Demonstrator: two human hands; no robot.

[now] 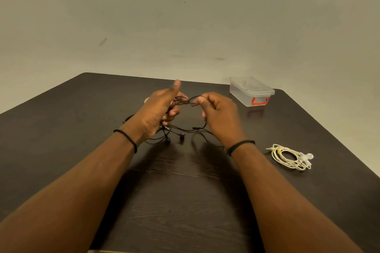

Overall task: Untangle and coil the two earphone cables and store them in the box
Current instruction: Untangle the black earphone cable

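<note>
Hands grip black earphones; box lidded.

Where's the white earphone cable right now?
In the head view, the white earphone cable lies coiled on the dark table, right of the right hand and nearer the camera than the clear box.

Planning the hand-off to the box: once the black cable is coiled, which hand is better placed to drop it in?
Probably the right hand: the clear box stands on its side of the table. The left hand would have to cross over. The box looks lidded.
</note>
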